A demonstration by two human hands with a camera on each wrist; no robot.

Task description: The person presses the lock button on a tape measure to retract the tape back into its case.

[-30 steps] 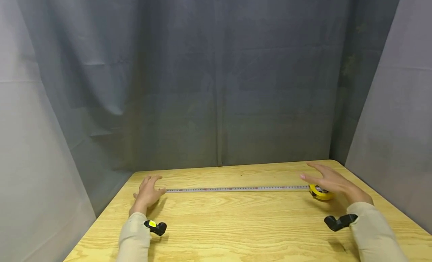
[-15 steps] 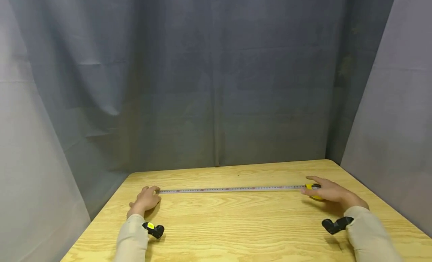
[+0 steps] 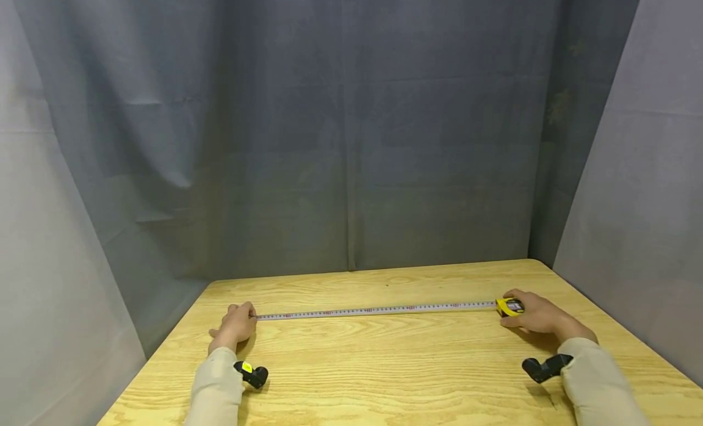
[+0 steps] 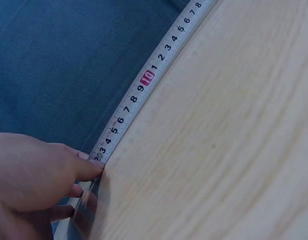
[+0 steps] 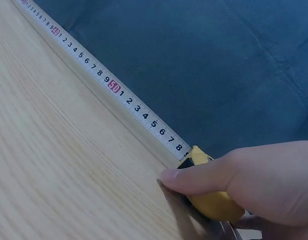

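Observation:
A steel tape blade (image 3: 376,310) lies stretched across the wooden table (image 3: 384,377) from left to right. My left hand (image 3: 244,319) rests on the table with curled fingers and pinches the blade's free end; the left wrist view shows the fingertips (image 4: 91,167) on the end near the 2 cm mark, with the blade (image 4: 143,82) running away. My right hand (image 3: 522,311) grips the yellow tape case (image 3: 508,306) at the blade's right end. In the right wrist view the thumb (image 5: 204,177) lies over the yellow case (image 5: 216,205), and the blade (image 5: 113,87) leaves it.
Grey cloth (image 3: 351,139) hangs behind the table and along both sides. Black wrist cameras sit on the left sleeve (image 3: 252,373) and the right sleeve (image 3: 544,368). The table's far edge (image 3: 373,270) runs just beyond the blade.
Both hands came down from spread and hovering. The left curled onto the blade's end and the right closed round the yellow case. The blade now lies slightly nearer me.

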